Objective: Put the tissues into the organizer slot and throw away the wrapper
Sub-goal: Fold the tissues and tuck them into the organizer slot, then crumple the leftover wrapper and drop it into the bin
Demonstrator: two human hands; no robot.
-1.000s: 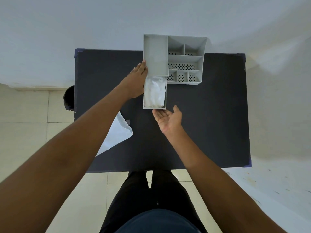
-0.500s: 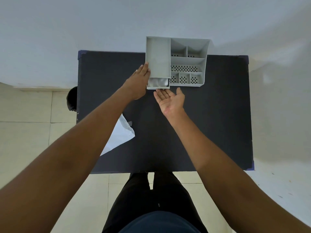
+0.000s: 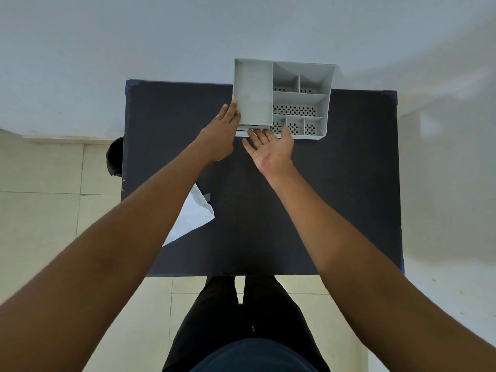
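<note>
1. Pushed almost fully home since a second ago, the drawer point(image 3: 251, 128) now shows only a thin strip at the near end of the organizer point(image 3: 281, 98); the tissues that lay exposed in it are hidden inside the slot.
2. Head view: the organizer's closed left compartment has its long axis running near to far, its mouth facing the person.
3. The left hand point(image 3: 222, 130) lies flat along the organizer's left wall, fingers straight, not grasping.
4. The right hand point(image 3: 271, 149) is palm-up and spread, fingertips touching the drawer front, gripping nothing.
5. The wrapper point(image 3: 192, 218) lies near the table's point(image 3: 349, 183) left edge, partly under the left forearm, well apart from the organizer.
6. Bare dark tabletop spreads right and near of the hands; the organizer overhangs the far edge.
</note>
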